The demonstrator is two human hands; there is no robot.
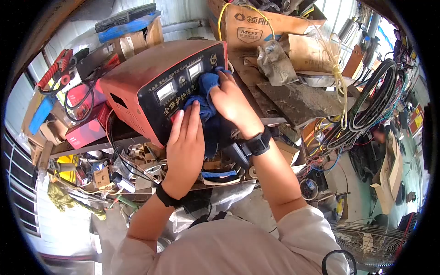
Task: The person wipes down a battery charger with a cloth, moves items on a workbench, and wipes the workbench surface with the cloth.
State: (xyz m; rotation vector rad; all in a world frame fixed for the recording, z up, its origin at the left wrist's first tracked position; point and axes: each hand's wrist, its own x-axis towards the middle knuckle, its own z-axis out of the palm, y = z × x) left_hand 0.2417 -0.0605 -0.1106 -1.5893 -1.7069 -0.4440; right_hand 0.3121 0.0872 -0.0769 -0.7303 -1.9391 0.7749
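A red metal machine (123, 94) with a black front panel, two lit-looking white meters and white lettering stands on a shelf, tilted in view. My right hand (227, 98) presses a blue cloth (208, 85) against the right part of the panel, its fingers closed round the cloth. Lower on the panel, my left hand (187, 144) lies with its fingers stretched out, the fingertips at the lower left edge of the cloth. Part of the cloth hangs down between the two hands.
Red jumper clamps (55, 68) and pink-red boxes (85, 130) are left of the machine. Cardboard boxes (270, 30) stand behind it. Coiled black cables (373, 101) hang at the right. Small parts clutter the lower shelf; a fan (369, 243) is at lower right.
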